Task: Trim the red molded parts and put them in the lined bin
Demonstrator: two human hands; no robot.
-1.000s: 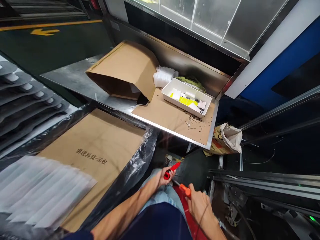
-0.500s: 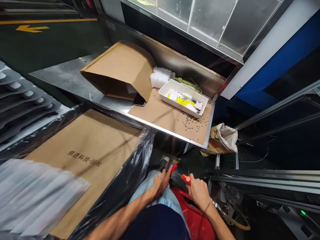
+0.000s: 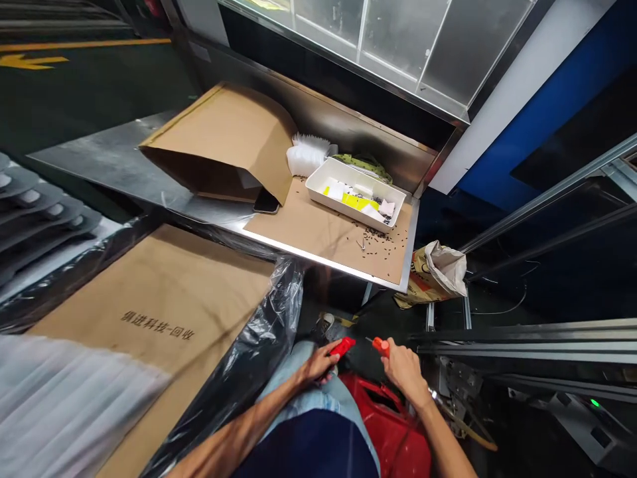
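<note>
Above my lap, my left hand (image 3: 318,364) is closed on a small red piece (image 3: 343,346), whose kind I cannot make out. Opposite it, my right hand (image 3: 404,368) grips an orange-red handled tool (image 3: 381,346) with a thin metal tip. The tip points left toward the red piece, and a gap lies between them. On the bench beyond, a white tray (image 3: 355,192) holds small dark pieces, white scraps and a yellow strip. More small dark bits (image 3: 381,247) are scattered on the brown board in front of it.
A large open cardboard box (image 3: 223,133) lies on the metal bench, with a phone (image 3: 266,200) at its mouth. To the left, white sheets (image 3: 74,392) rest on brown cardboard (image 3: 199,279) inside black plastic. A paper sack (image 3: 438,272) stands beyond the bench's right end.
The two hands have drawn slightly apart, the right one shifting rightward. The red piece in my left hand has turned, so more of it shows. The whole view has shifted a little.
</note>
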